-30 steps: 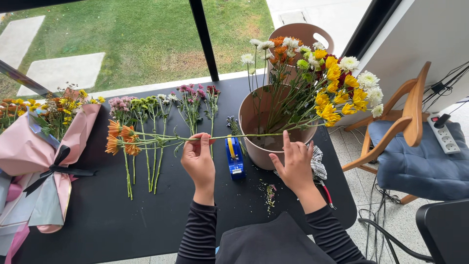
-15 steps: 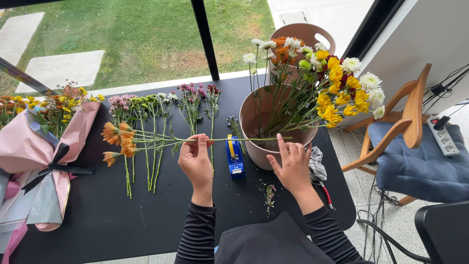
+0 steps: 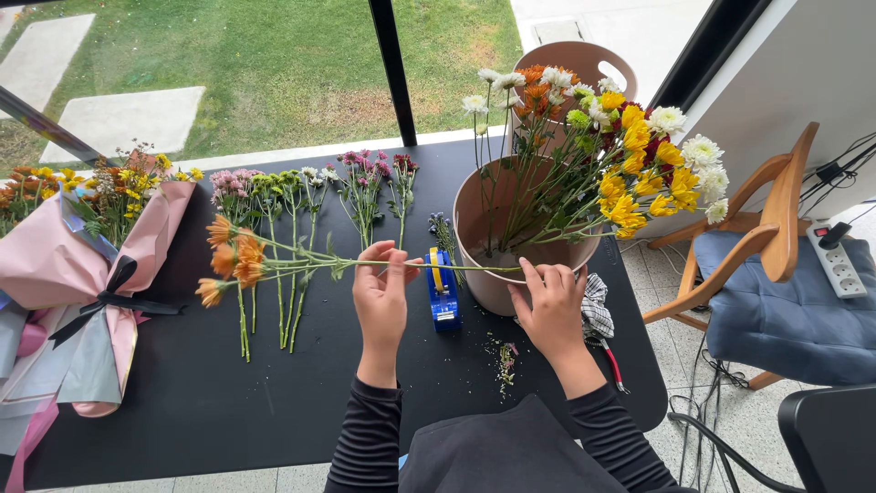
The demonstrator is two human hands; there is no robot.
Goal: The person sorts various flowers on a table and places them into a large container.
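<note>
1. Orange-flowered stems (image 3: 239, 260) are being held level above the black table (image 3: 182, 402), their blooms pointing toward 9 o'clock and the thin green stalk running toward 3 o'clock, across the front of the pink bucket (image 3: 497, 274).
2. Sitting under everything, the black table is filling the middle of the view, with a large window behind it at 12 o'clock looking out on grass and paving slabs.
3. Lying in a row on the table at 11 o'clock are cut flowers (image 3: 310, 196), pink, green and dark red, heads toward the window.
4. Resting at 9 o'clock is a bouquet wrapped in pink paper (image 3: 64, 274), tied with a dark ribbon.
5. Standing at 1 o'clock, the pink bucket is holding yellow, white and orange blooms; a wooden chair with a blue cushion (image 3: 776, 301) is sitting at 3 o'clock.
6. Lying between the hands is a blue tape dispenser (image 3: 443, 292), with a checked cloth (image 3: 598, 306) just beside the bucket.
7. Reaching forward in a striped sleeve, the left hand (image 3: 381, 297) is pinching the stalk near its leaves, fingers closed on it.
8. Reaching likewise, the right hand (image 3: 552, 306) is gripping the stalk's far end, fingertips closed around it just in front of the bucket.
</note>
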